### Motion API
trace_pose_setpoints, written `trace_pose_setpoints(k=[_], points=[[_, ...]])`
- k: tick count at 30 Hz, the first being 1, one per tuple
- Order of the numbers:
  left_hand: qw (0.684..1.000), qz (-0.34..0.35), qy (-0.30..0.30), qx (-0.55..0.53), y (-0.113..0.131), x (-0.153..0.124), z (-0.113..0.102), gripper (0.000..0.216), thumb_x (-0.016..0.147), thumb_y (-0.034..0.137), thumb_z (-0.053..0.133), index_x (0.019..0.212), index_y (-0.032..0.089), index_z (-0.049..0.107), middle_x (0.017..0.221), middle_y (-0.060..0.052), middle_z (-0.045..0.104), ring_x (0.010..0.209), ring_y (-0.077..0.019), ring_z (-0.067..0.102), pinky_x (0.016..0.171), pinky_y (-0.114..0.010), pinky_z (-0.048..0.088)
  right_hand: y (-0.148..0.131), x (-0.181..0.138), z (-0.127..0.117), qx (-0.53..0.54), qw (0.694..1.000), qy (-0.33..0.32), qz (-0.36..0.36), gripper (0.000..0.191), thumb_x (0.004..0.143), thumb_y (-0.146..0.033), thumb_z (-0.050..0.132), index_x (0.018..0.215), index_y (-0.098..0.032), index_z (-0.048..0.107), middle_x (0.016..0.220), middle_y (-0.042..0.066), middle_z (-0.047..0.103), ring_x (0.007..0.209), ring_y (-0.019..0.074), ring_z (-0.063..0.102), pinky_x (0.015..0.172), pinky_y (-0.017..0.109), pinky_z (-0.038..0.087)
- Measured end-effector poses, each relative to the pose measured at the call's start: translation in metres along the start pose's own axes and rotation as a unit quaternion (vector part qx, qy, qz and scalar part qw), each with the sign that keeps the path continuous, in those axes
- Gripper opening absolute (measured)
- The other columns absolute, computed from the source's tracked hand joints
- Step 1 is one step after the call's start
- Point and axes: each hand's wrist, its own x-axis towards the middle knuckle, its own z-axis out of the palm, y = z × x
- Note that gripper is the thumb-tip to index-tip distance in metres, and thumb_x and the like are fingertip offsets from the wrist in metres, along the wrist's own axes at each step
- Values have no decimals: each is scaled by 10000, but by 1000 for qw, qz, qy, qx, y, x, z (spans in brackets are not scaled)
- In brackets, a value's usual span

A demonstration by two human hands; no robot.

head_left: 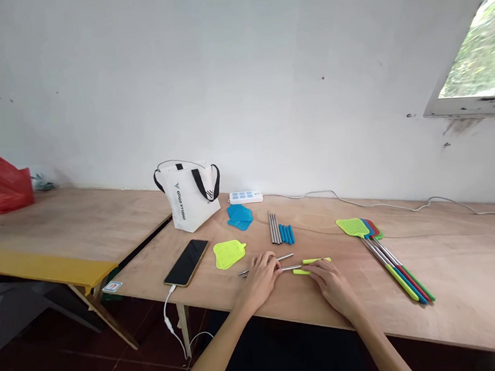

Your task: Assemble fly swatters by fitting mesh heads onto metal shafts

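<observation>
My left hand [262, 278] is closed, pinching a thin metal rod [291, 267] that points right. A second metal rod [286, 257] lies just beyond its fingers. My right hand [330, 279] has its fingers closed on a yellow-green handle grip [300, 272], whose left end faces the rod with a small gap between. Another yellow-green grip [309, 260] lies beyond that hand's fingertips. Left of my left hand are yellow-green fly swatter heads [230, 254]. Farther back lie blue swatter heads [240, 216], several metal rods [274, 229] and several blue grips [286, 234].
Several whole fly swatters [398, 267] lie overlapped at the right. A phone [188, 262] with a white cable is near the front edge at left. Behind stand a white bag [189, 197] and a power strip [246, 197]. A red plastic bag [2, 186] sits on the left table.
</observation>
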Motion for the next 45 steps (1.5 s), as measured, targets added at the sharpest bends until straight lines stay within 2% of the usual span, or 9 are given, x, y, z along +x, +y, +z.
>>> trace_pose_setpoints(k=[8, 16, 28, 38, 41, 45], points=[[1000, 8, 2, -3, -1, 0, 1, 36, 1022, 218, 552, 997, 219, 577, 1254, -46, 588, 1170, -239, 571, 1011, -431, 422, 1, 1, -1, -51, 998, 13, 20, 452, 984, -132, 380, 1207, -316, 727, 1135, 51, 732, 1055, 232, 651, 954, 407, 476], [1000, 9, 4, -10, -1, 0, 1, 59, 1029, 211, 531, 1003, 226, 582, 1230, -41, 605, 1176, -232, 574, 1003, -425, 424, 9, -2, 1, -46, 998, 37, 35, 459, 956, -133, 403, 1231, -339, 709, 1158, 35, 725, 1076, 222, 650, 958, 378, 498], [1000, 6, 1, -14, -4, -1, 3, 77, 1031, 241, 526, 1022, 234, 602, 1281, -48, 582, 1166, -243, 570, 1023, -437, 426, 9, -4, 1, -22, 997, 55, 57, 427, 957, -153, 388, 1187, -282, 724, 1140, 58, 715, 1081, 231, 637, 954, 390, 509], [997, 32, -23, -68, 2, -3, -8, 9, 971, 235, 647, 968, 244, 647, 1324, -28, 572, 1234, -238, 554, 1094, -423, 424, -1, -3, -5, 7, 1000, 6, 17, 408, 986, -193, 398, 1169, -298, 747, 1157, 70, 715, 1090, 239, 657, 967, 397, 538], [992, 46, -38, -108, 3, -4, -6, 17, 975, 260, 645, 965, 256, 659, 1344, -16, 562, 1276, -229, 542, 1116, -400, 423, -9, -2, -4, 33, 999, -31, -11, 385, 990, -206, 423, 1172, -300, 749, 1148, 67, 722, 1127, 244, 649, 982, 389, 535], [987, 40, -55, -148, 1, -3, -3, 54, 984, 243, 623, 981, 258, 674, 1382, -21, 531, 1284, -215, 555, 1105, -364, 447, -19, 0, -5, 47, 997, -50, -33, 396, 998, -192, 412, 1186, -304, 743, 1144, 62, 723, 1115, 236, 652, 963, 371, 542]])
